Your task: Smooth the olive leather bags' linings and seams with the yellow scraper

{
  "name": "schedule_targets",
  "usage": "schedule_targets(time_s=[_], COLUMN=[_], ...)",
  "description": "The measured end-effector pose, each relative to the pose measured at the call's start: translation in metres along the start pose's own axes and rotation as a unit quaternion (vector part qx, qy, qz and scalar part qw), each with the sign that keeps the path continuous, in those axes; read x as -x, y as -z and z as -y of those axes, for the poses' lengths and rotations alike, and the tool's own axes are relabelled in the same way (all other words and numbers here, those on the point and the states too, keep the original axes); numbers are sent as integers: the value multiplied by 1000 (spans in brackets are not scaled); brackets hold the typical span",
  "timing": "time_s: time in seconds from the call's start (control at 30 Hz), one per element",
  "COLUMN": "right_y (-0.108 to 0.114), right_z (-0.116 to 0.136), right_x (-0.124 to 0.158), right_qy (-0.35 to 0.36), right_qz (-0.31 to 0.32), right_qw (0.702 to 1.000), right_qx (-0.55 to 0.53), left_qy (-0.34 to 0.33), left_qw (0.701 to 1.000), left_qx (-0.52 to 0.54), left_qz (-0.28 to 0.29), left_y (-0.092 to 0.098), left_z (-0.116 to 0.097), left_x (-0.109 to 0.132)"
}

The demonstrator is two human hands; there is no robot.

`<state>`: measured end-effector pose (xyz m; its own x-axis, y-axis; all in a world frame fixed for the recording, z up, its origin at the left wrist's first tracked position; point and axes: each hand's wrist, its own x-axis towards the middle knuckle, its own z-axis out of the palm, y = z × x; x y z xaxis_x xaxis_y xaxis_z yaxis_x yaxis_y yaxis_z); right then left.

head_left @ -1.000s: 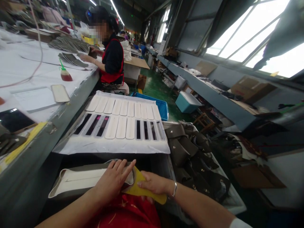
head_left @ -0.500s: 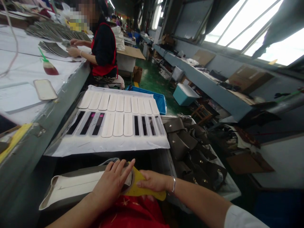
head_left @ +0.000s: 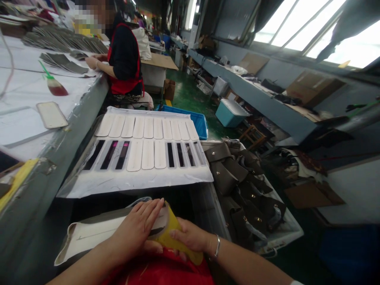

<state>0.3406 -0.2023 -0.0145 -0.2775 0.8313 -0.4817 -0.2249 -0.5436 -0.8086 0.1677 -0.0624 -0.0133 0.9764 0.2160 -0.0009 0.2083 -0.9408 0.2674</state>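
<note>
My left hand [head_left: 135, 231] lies flat, fingers stretched out, pressing on a long white-lined leather piece [head_left: 89, 236] that rests across my lap. My right hand [head_left: 190, 237] is closed on a yellow scraper-like tool [head_left: 170, 233], whose edge sits against the right end of the leather piece, under my left fingertips. A red apron [head_left: 160, 271] shows below both hands.
A white board [head_left: 139, 178] carrying rows of cream strips lies just ahead. A bin of dark brown leather parts [head_left: 243, 190] stands to the right. A long grey workbench [head_left: 44, 118] runs along the left, where a person in a red apron [head_left: 124, 63] works. Blue crates [head_left: 202, 128] sit on the floor.
My view has tilted slightly. Both hands have drawn a little closer to me, and the yellow tool has curled up more over the end of the leather piece.
</note>
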Motion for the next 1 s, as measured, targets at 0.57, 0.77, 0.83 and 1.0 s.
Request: schedule_targets(time_s=[0.57, 0.77, 0.83, 1.0], right_y=[-47, -36, -39, -46], right_z=[-12, 27, 35, 28], right_x=[5, 31, 9, -47], right_qy=[8, 244, 317, 356], right_qz=[-163, -364, -393, -410], right_qw=[985, 886, 838, 804], right_qx=[-63, -149, -205, -244], left_qy=[32, 48, 45, 35], left_qw=[995, 996, 997, 998], left_qx=[53, 47, 42, 32], left_qz=[73, 61, 49, 46], left_y=[17, 18, 16, 20], left_z=[0, -9, -10, -12], left_x=[-4, 1, 4, 6])
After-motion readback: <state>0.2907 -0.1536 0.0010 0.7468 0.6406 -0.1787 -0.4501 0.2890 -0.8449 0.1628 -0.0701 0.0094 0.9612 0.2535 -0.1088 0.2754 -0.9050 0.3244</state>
